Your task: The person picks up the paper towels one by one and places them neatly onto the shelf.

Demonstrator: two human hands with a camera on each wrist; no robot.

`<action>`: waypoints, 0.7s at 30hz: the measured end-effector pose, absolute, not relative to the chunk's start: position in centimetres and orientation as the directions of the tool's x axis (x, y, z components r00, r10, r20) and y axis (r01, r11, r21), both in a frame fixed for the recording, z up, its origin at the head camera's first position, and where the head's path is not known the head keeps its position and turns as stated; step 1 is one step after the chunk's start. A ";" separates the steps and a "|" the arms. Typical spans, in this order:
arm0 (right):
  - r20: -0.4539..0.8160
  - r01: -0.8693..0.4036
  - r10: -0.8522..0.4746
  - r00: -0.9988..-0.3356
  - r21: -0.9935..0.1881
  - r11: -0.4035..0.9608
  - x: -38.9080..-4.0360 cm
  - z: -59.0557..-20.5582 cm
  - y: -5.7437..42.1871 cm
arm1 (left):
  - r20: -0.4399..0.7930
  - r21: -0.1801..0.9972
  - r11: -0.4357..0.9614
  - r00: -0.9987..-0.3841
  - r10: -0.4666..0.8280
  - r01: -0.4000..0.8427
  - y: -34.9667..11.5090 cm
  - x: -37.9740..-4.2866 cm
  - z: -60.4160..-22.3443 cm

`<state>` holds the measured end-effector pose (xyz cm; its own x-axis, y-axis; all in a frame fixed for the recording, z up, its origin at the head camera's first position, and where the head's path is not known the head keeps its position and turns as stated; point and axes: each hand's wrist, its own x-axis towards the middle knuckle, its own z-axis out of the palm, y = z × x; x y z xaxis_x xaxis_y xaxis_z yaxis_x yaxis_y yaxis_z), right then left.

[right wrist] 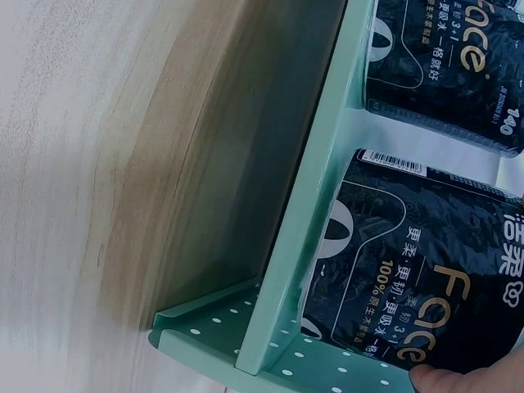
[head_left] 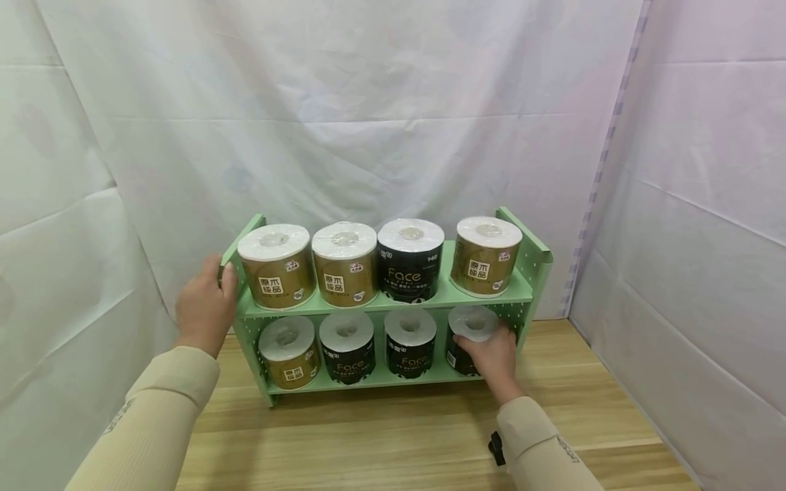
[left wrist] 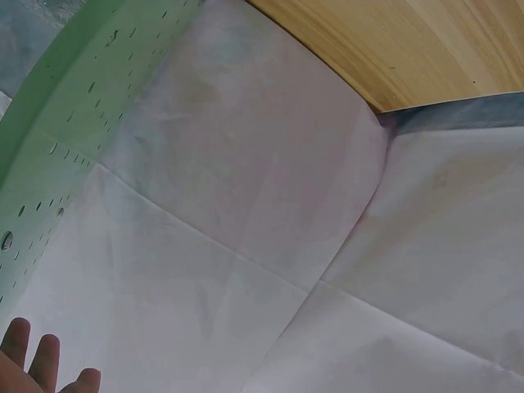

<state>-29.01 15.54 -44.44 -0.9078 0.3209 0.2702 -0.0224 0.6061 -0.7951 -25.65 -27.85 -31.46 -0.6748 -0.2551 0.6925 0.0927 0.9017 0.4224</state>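
A green two-tier shelf stands on the table with wrapped toilet paper rolls on both tiers. My left hand is at its left side panel, thumb by the front edge; in the left wrist view the fingers are loosely extended beside the perforated panel. My right hand grips the black-wrapped toilet paper roll at the right end of the lower tier. Beside it on that tier stand two more black rolls and a gold roll. A thumb tip presses against the black wrapper in the right wrist view.
On the upper tier are gold rolls and one black roll, with a gap before the rightmost gold roll. White cloth hangs behind and at both sides. Wooden table extends in front.
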 end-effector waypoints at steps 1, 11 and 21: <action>0.272 -0.023 0.318 -0.909 -0.791 0.611 -29.1 -44.5 15.6 | 0.693 0.422 0.902 -0.674 -0.256 0.092 -27.8 -25.7 -31.5; 0.258 -0.013 0.311 -0.915 -0.788 0.615 -29.5 -44.5 15.7 | 0.693 0.419 0.903 -0.676 -0.251 0.095 -27.9 -25.7 -31.5; 0.229 -0.010 0.289 -0.930 -0.800 0.601 -29.6 -44.5 15.8 | 0.688 0.414 0.905 -0.685 -0.238 0.101 -28.0 -25.7 -31.4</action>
<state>-29.62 15.78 -44.50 -0.9297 0.2886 0.2289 -0.0104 0.6005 -0.7996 -25.68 -28.01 -31.44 -0.6850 -0.2384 0.6884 0.1011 0.9047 0.4139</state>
